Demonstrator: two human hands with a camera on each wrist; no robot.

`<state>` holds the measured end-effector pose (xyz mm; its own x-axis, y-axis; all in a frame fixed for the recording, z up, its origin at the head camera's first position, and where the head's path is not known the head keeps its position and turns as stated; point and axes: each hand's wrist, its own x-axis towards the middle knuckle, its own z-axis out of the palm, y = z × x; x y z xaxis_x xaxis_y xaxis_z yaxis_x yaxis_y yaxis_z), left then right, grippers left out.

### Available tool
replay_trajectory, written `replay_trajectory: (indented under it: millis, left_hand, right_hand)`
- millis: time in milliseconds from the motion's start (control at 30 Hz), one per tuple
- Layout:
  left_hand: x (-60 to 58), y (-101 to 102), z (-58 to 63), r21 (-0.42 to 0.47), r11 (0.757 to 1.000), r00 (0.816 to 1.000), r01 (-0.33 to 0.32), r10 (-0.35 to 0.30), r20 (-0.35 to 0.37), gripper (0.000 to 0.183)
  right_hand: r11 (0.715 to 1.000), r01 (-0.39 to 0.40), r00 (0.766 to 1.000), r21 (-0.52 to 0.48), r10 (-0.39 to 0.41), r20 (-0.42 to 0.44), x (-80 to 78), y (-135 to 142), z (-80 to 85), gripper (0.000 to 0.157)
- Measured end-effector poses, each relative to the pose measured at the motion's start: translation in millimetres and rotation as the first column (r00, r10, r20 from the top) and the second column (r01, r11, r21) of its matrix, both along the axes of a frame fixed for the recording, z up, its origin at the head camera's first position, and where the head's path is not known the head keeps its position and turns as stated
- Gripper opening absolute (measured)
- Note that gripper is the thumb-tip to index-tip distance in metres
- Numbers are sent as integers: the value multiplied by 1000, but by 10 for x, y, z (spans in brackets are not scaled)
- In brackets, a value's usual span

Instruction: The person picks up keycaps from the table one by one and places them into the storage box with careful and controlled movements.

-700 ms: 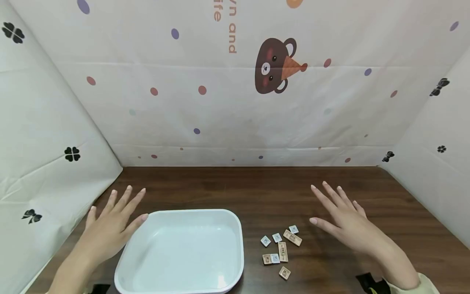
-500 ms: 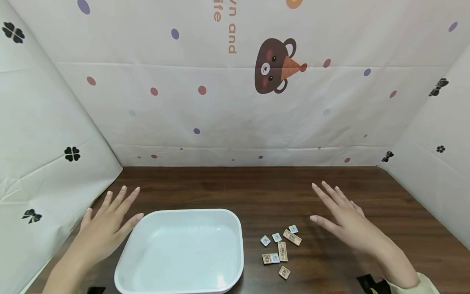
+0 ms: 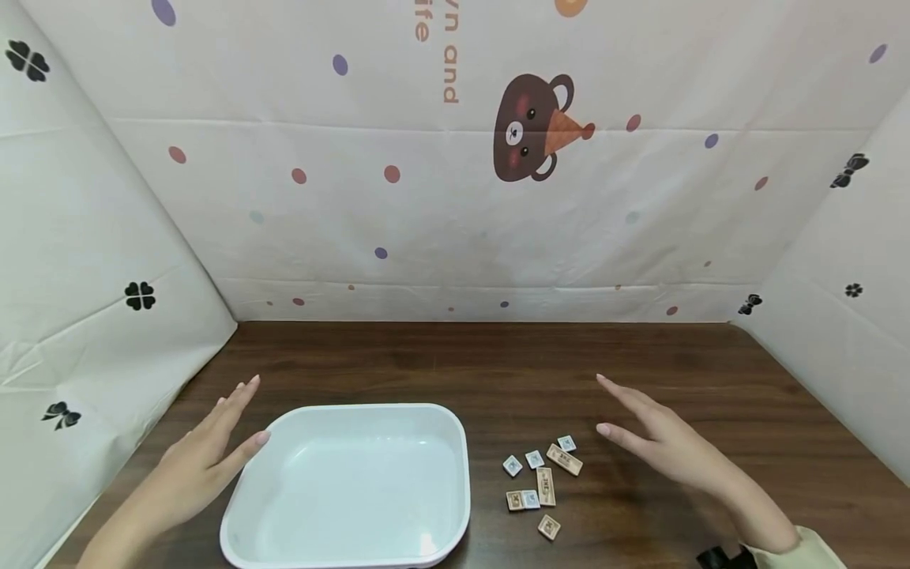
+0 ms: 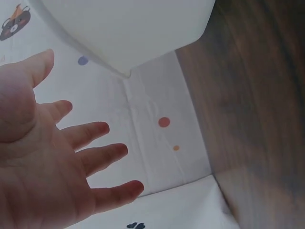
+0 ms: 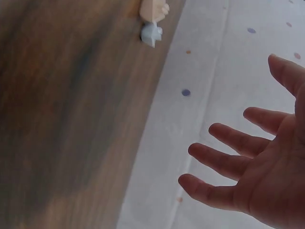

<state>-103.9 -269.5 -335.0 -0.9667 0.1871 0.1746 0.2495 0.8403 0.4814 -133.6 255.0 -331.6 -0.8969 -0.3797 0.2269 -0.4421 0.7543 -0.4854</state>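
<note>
My left hand (image 3: 195, 466) is held with fingers straight and spread, beside the upper left corner of a white rectangular tub (image 3: 355, 474). Nothing is in its palm in the left wrist view, where the tub's wall (image 4: 138, 28) rises above the thumb. On the right, my right hand (image 3: 671, 446) is likewise empty with straight fingers, its thumb pointing at a cluster of small blocks. The cluster has long wooden tiles (image 3: 565, 459), square wooden tiles (image 3: 549, 527) and light-blue-topped square tiles (image 3: 513, 465), all with printed marks too small to read.
A dark brown wooden table (image 3: 441, 363) carries everything. White printed cloth (image 3: 441, 221) stands as walls at the back, left and right. The cluster lies just right of the tub. A cream sleeve (image 3: 796, 549) covers the right forearm.
Both hands have turned so their fingers overlap more from the head view. The left hand has shifted slightly left, and the right fingertips sit a little lower. Tub and tiles stay put.
</note>
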Motion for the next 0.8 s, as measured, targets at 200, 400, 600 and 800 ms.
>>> replay_trajectory:
  millis: [200,400,600,800]
  left_hand:
    - [31,10,-53,147,988,996,55,-65,65,68]
    - [49,29,-91,193,978,991,77,-96,92,70]
    - [60,39,-134,179,980,990,84,-103,98,70]
    - [74,45,-207,184,977,989,110,-126,77,69]
  right_hand:
    - [998,-43,999,-42,44,29,-14,-59,-70,56]
    - [994,-63,991,-86,73,108,-18,-102,-155,52]
    - [984,-121,965,-129,148,219,-42,-127,-230,51]
    - [964,-164,942,-210,217,257,-59,-148,-288,49]
